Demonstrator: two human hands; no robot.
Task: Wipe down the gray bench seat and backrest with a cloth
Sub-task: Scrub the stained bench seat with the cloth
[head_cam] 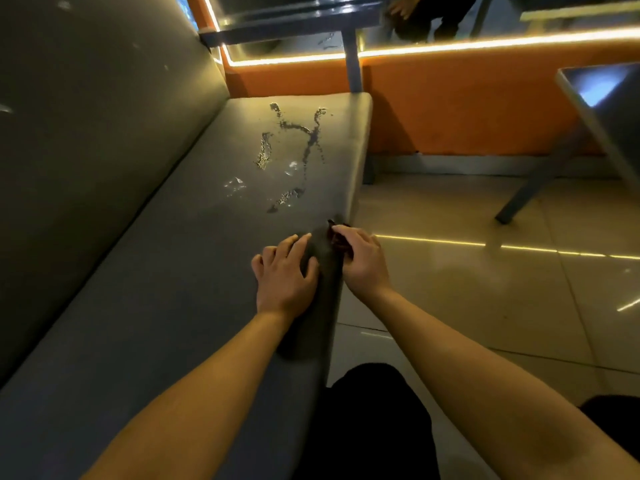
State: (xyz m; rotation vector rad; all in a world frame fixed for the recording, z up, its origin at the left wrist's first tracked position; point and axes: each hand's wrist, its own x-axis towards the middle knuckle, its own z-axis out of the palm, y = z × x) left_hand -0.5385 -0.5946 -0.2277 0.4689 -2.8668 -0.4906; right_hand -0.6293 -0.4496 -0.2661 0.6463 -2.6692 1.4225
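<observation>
Head view: cloth runs along bench edge; left hand flat, right hand pinching it.

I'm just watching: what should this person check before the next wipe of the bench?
1. Cloth ready: right hand pinches a dark reddish thing at the seat front edge; cloth or not, cannot tell.
2. Support: left hand rests flat on the seat, short of the mess: ok.
3. Target: wet streaks ahead in plain sight: ok.
4. Streaks wiped: not ok.
5. Clean backrest: pale specks on it, not ok.
</observation>
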